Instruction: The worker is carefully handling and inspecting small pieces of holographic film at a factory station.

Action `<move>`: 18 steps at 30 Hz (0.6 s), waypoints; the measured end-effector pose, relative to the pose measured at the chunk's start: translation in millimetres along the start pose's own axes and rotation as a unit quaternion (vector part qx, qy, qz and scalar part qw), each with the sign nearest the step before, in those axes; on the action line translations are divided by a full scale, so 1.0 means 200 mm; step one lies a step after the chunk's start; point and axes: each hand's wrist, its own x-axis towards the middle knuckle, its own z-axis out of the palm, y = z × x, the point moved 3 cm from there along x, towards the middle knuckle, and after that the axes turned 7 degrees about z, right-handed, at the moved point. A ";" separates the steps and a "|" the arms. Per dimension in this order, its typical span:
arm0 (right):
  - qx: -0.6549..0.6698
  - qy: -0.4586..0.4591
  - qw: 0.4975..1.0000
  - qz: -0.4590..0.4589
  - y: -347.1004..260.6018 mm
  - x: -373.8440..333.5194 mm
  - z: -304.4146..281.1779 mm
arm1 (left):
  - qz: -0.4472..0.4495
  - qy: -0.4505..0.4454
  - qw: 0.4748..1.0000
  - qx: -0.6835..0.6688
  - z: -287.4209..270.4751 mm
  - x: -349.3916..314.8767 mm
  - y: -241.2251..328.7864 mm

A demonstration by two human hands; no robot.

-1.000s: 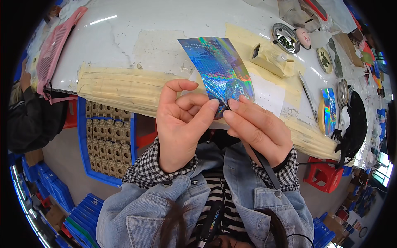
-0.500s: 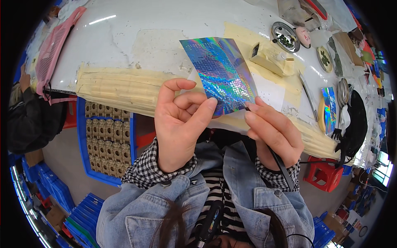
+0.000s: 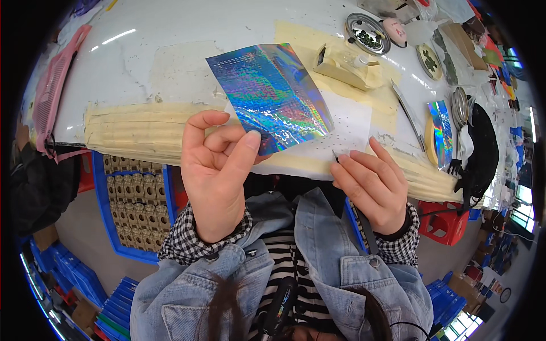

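A shiny blue holographic sheet [image 3: 278,96], with rows of small marks near its top, is pinched at its lower left corner between the thumb and fingers of my left hand [image 3: 219,165]. It is raised and tilted above the table's front edge. My right hand [image 3: 372,184] is closed around dark tweezers [image 3: 336,156], their fine tip pointing up past my fingertips. The tip stands apart from the sheet, to its lower right. Behind it, white paper [image 3: 355,116] dotted with tiny dark specks lies on the table. Whether the tip carries anything is too small to tell.
A yellowish block-shaped holder [image 3: 344,74] stands behind the paper. Round dishes of small green pieces [image 3: 367,35], metal tweezers [image 3: 408,113] and another holographic strip [image 3: 440,133] lie to the right. A blue crate [image 3: 114,227] of patterned parts sits lower left; a pink basket [image 3: 60,85] at far left.
My left hand has drawn the sheet to the left and turned it flatter. My right hand's tweezers have come away from the sheet's lower edge, and the view has shifted slightly.
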 end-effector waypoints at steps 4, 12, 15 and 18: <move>0.009 0.004 1.000 0.005 0.00 0.00 -0.01 | 0.005 -0.015 1.000 0.002 -0.01 0.00 -0.01; 0.058 0.041 0.997 0.023 -0.01 0.00 -0.04 | -0.001 0.004 1.000 0.002 0.00 0.00 0.00; 0.104 0.096 0.990 0.025 -0.03 0.04 -0.05 | -0.004 0.012 1.000 0.011 0.02 0.00 0.01; 0.157 0.130 0.979 0.022 -0.08 0.13 -0.03 | -0.010 0.011 1.000 0.010 0.03 0.00 0.02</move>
